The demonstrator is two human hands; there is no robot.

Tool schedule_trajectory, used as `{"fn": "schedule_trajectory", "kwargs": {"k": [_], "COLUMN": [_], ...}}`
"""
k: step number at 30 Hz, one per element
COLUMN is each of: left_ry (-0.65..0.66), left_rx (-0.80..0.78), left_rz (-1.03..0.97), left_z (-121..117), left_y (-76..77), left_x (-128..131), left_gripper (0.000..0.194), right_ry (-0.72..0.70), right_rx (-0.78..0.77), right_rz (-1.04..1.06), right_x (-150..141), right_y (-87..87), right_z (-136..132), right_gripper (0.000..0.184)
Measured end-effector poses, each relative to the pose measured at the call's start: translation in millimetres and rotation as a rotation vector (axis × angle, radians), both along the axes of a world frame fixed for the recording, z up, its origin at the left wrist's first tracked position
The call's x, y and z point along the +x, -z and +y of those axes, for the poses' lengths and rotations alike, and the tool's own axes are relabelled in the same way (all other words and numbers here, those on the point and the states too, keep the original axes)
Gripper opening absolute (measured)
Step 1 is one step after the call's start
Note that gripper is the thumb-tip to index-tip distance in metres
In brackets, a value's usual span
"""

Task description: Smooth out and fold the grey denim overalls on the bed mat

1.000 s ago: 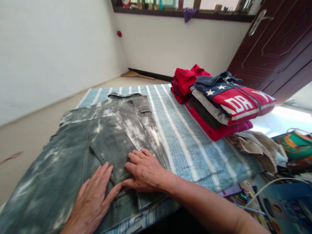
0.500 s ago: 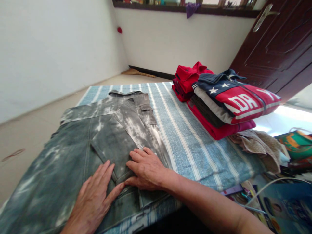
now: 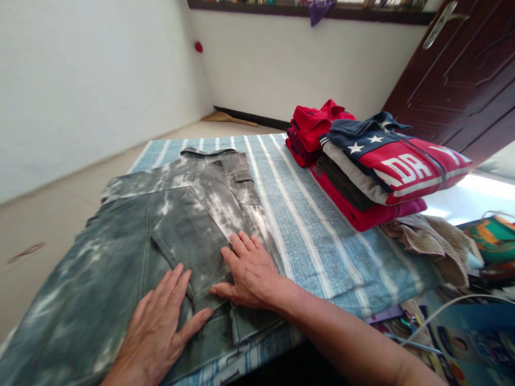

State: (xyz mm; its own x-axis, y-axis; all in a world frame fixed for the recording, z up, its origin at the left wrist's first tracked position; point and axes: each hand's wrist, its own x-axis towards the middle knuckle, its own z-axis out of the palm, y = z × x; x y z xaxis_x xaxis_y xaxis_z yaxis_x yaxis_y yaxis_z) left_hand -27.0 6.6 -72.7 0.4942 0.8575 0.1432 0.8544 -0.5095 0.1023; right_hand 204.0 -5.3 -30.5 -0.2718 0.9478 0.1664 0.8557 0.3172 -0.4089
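Note:
A grey bleached-denim garment with a cargo pocket (image 3: 189, 241) lies folded flat on a blue-and-white striped padded mat (image 3: 317, 252). My left hand (image 3: 155, 327) rests flat on the denim at the near edge of a folded-over flap. My right hand (image 3: 249, 273) presses on the same fold, its fingers spread over the flap's edge. Neither hand grips anything, and the two hands stand apart, thumbs pointing toward each other. The part of the denim under my palms is hidden.
Folded clothes, a red-and-navy "DR" top (image 3: 396, 163) on top, stack on the mat's far right beside a red folded shirt (image 3: 317, 128). A crumpled beige cloth (image 3: 430, 246) lies at the mat's right edge. A dark wooden door (image 3: 450, 69) stands beyond; a white cable (image 3: 450, 308) crosses printed sheets below.
My right hand has slid a little up and to the right along the fold, and my left hand has shifted slightly right. The whole view has tilted a bit, while the clothes stay put.

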Motion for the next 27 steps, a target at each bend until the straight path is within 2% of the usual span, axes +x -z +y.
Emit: {"fn": "schedule_trajectory", "kwargs": {"k": [7,11,17,22,27], "left_ry": [-0.012,-0.004,-0.018,-0.024,-0.014], "left_rx": [0.01,0.022,0.029,0.01,-0.003], "left_rz": [0.01,0.031,0.05,0.069,0.068], "left_z": [-2.6,-7.3,-15.7,-22.3,-26.5], "left_y": [2.2,2.9,-1.0,-4.4,-3.2], "left_x": [-1.5,-3.4,-3.0,-2.6,-4.9], "left_gripper": [0.08,0.079,0.079,0.079,0.081], "right_ry": [-0.004,-0.093,-0.173,-0.168,-0.187], "right_rx": [0.002,0.046,-0.058,-0.05,0.006], "right_rz": [-0.012,-0.001,-0.003,-0.03,-0.056], "right_x": [-4.5,-8.6,-9.6,-11.0,-17.7], "right_y": [-3.6,-4.4,-1.2,1.7,2.9], "right_z": [-2.5,-4.4,-6.0,-8.6,6.1], "right_gripper": [0.073,0.073,0.065,0.063,0.066]}}
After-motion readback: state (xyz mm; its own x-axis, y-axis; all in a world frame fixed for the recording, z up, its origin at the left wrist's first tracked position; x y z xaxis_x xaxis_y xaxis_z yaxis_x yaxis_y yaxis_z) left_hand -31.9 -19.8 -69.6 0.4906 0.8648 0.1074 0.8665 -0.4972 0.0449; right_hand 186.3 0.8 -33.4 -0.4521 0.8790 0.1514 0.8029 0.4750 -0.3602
